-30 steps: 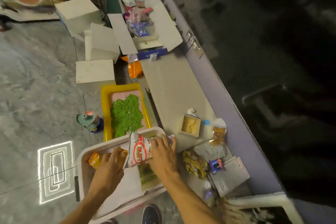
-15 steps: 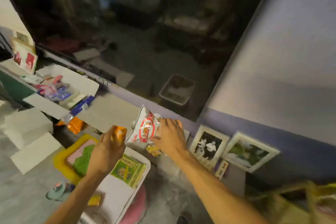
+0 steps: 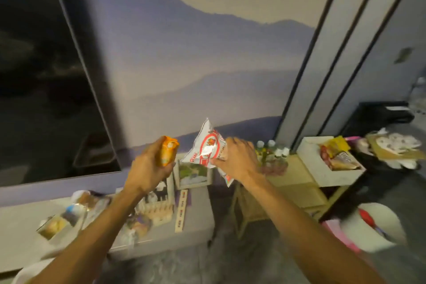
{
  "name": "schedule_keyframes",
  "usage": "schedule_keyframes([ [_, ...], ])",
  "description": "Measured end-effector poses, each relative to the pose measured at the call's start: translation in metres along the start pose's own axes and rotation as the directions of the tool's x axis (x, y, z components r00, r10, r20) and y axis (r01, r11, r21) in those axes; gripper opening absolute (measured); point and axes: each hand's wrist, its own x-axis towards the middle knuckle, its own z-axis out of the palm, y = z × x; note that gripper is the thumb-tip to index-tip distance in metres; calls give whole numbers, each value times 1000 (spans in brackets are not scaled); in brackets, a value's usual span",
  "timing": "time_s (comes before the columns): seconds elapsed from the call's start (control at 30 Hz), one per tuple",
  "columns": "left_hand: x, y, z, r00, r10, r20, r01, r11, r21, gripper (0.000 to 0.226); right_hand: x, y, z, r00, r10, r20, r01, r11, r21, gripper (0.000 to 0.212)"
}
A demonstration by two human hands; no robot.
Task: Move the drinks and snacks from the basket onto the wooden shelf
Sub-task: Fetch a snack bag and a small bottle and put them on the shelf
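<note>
Fingers: my left hand [image 3: 147,169] clamped a small orange snack packet [image 3: 167,153], right hand [image 3: 237,160] gripped a white-and-red crinkly bag [image 3: 205,150] | Step: carrying, I judged | Next: lower onto the pale wooden shelf [image 3: 292,174], near edge.

Bottles [image 3: 269,152] crowd the wooden shelf [image 3: 292,174] top's back-left; its front right lies bare.

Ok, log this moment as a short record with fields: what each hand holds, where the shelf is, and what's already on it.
left hand: shut on orange snack pack
right hand: shut on white and red bag
wooden shelf: ahead, right of both hands
on shelf: bottles
carried items: in the air, not yet on the shelf
</note>
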Motion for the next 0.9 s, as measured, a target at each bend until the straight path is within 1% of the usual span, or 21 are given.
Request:
schedule_keyframes([
  [0.1,6,90,71,990,117,78,-113,992,-47,88,-31,104,-39,979,198,-42,-200,979,-34,78],
  [0.17,4,147,118,972,195,133,-185,979,-80,88,-54,167,-62,958,281,-63,-284,958,-44,78],
  [0.27,2,215,179,946,242,217,-220,968,-120,91,-85,250,-95,932,348,-102,-357,931,-77,84],
  [0.33,4,253,216,920,288,266,-262,957,-128,98,-102,298,-108,910,396,-125,-409,907,-100,91],
  [0.4,8,291,248,891,331,310,-299,943,-148,104,-115,341,-116,885,443,-140,-457,885,-87,95],
  [0.47,15,326,278,867,349,356,-306,936,-171,97,-124,377,-121,860,490,-142,-504,859,-92,96],
  [0.57,37,360,328,850,369,376,-327,929,-172,84,-129,427,-124,830,543,-128,-556,824,-107,92],
  [0.7,70,404,394,824,367,432,-300,929,-217,68,-113,495,-119,794,598,-113,-608,780,-145,85],
  [0.73,81,414,412,815,363,452,-298,931,-210,69,-104,513,-117,785,610,-108,-619,770,-155,84],
  [0.83,125,432,475,804,312,506,-234,949,-212,81,-68,568,-113,762,644,-67,-645,747,-160,82],
  [0.9,159,433,520,796,326,510,-223,941,-254,79,-42,603,-111,754,655,-43,-653,743,-148,80],
])
